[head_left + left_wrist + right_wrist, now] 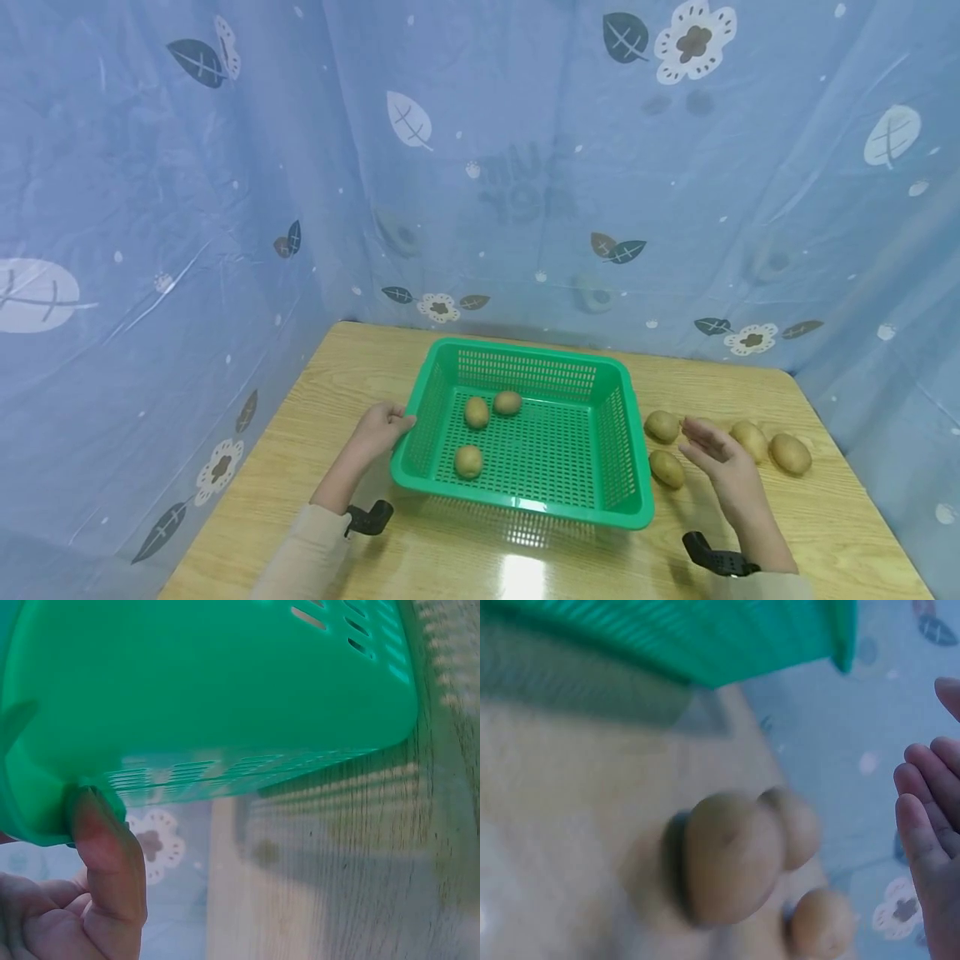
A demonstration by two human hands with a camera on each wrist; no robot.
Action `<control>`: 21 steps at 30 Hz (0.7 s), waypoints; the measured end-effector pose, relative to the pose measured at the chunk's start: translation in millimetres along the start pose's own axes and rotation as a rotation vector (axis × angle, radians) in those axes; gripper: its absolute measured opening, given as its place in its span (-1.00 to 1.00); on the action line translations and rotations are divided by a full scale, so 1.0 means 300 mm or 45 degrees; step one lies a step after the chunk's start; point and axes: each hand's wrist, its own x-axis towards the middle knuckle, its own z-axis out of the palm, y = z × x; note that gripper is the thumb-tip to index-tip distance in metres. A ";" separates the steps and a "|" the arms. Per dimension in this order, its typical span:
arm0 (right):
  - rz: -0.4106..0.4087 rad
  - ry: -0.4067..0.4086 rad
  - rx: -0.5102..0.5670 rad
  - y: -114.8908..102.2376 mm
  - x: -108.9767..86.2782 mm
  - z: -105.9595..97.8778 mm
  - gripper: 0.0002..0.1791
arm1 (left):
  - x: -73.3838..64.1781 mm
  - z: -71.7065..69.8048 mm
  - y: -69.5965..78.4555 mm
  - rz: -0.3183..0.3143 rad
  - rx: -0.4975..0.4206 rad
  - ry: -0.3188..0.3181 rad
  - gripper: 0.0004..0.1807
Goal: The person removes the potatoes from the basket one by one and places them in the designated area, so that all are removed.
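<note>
A green plastic basket (525,502) stands on the table, holding three potatoes, one of them a round potato (468,462) near its front left. My left hand (378,433) grips the basket's left rim; the left wrist view shows the thumb (112,862) against the rim's underside. To the right of the basket, my right hand (723,462) hovers with loosely extended fingers and holds nothing. Nearest to it are a potato (662,427) and another potato (667,469) beside the basket's right wall. Beyond the hand lie a third potato (749,441) and a larger potato (791,454).
The wooden table (360,358) has a glossy light reflection near its front. A blue patterned curtain (525,208) hangs behind it and along both sides. Each wrist wears a black camera mount, such as the left mount (370,518).
</note>
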 end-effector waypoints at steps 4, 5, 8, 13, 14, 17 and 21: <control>-0.100 0.007 0.259 -0.051 0.016 0.007 -0.51 | 0.002 0.000 -0.003 0.002 -0.001 -0.003 -0.69; -0.120 0.011 0.303 -0.064 0.022 0.008 -0.53 | 0.002 0.000 -0.003 -0.002 -0.003 -0.004 -0.68; -0.160 0.011 0.349 -0.104 0.038 0.011 -0.54 | 0.001 0.000 -0.004 -0.006 -0.005 -0.005 -0.68; -0.161 -0.003 0.301 -0.170 0.060 0.030 -0.52 | 0.000 0.000 -0.004 -0.021 -0.004 0.000 -0.68; -0.162 -0.011 0.311 -0.181 0.065 0.036 -0.51 | -0.001 0.000 -0.004 -0.021 0.000 0.001 -0.68; -0.186 -0.046 0.377 -0.211 0.085 0.055 -0.51 | 0.000 0.000 -0.004 -0.020 0.012 0.002 -0.68; -0.241 -0.088 0.549 -0.242 0.112 0.083 -0.53 | 0.000 0.000 -0.003 -0.023 0.018 -0.002 -0.68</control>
